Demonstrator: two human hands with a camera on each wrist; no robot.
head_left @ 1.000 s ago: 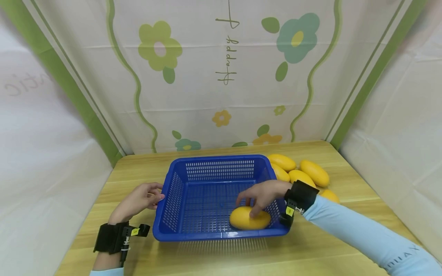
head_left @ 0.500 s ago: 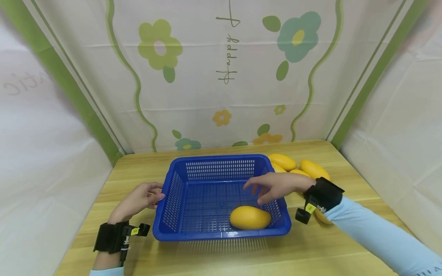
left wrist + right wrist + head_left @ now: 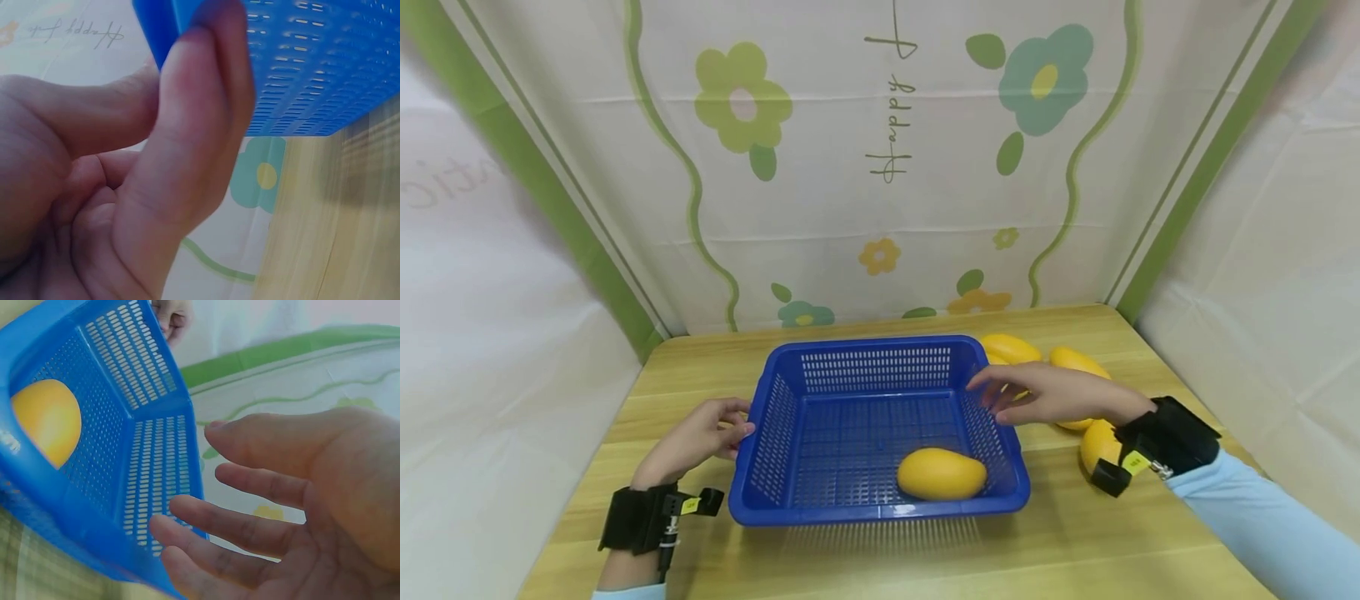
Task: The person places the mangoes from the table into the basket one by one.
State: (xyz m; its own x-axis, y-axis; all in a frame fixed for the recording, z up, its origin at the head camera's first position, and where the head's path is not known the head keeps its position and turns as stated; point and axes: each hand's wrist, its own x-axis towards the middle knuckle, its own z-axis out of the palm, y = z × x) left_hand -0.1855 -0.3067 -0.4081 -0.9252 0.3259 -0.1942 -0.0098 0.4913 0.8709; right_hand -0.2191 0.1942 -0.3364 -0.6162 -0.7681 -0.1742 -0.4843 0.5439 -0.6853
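Right hand: the right hand (image 3: 1052,393) hovers over the basket's right rim with fingers spread and relaxed, holding nothing; the right wrist view (image 3: 294,506) shows the same loose, empty palm.
Change in right hand: a second ago its fingers rested on the mango inside the basket; half a second ago it was lifted above the basket floor; now it has drawn back rightward to the rim, toward the loose mangoes.
Left hand: the left hand (image 3: 696,437) pinches the basket's left wall, thumb and curled fingers on the blue rim (image 3: 187,125); its place matches both earlier frames.
Basket: the blue basket (image 3: 820,512) stands on the table, unmoved.
Mango in basket: one yellow mango (image 3: 942,473) lies on the basket floor at the near right corner, just beside the front wall, untouched; also seen through the mesh (image 3: 44,419). It lies where it did a second ago.
Loose mangoes: a cluster of mangoes (image 3: 1078,362) lies on the table just right of the basket, partly hidden by the right hand; one mango (image 3: 1097,446) sits by the wrist strap.
Table: wooden table (image 3: 880,558).
Backdrop: flowered cloth (image 3: 880,167) behind.
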